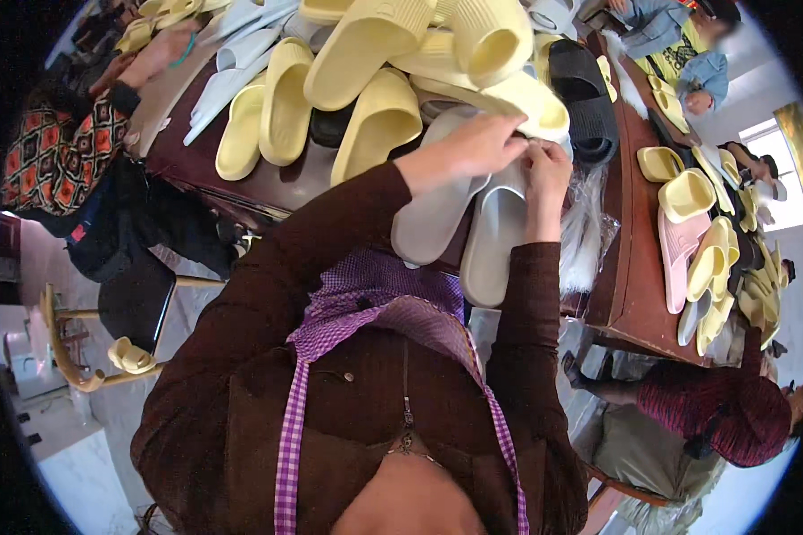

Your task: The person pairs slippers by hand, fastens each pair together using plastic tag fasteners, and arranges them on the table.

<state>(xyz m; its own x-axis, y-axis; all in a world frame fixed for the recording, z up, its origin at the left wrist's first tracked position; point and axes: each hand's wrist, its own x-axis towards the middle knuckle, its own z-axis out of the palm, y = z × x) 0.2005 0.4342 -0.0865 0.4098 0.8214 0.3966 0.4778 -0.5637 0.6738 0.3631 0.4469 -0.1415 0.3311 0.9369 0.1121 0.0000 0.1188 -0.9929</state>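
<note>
item: pair of grey slippers (459, 218), centre frame, at desk (629, 267) edge. left hand (473, 147) and right hand (544, 169) pinch something small at their top; still being handled. yellow slippers (366, 80) heaped above, unsorted.

fingertips of both hands (517, 147) hidden against a grey slipper (437, 214), co-worker's face blurred

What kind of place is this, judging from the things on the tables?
Probably a slipper workshop or packing room: heaps of yellow foam slippers cover a brown table, other people work alongside, and both hands handle a grey pair.
</note>
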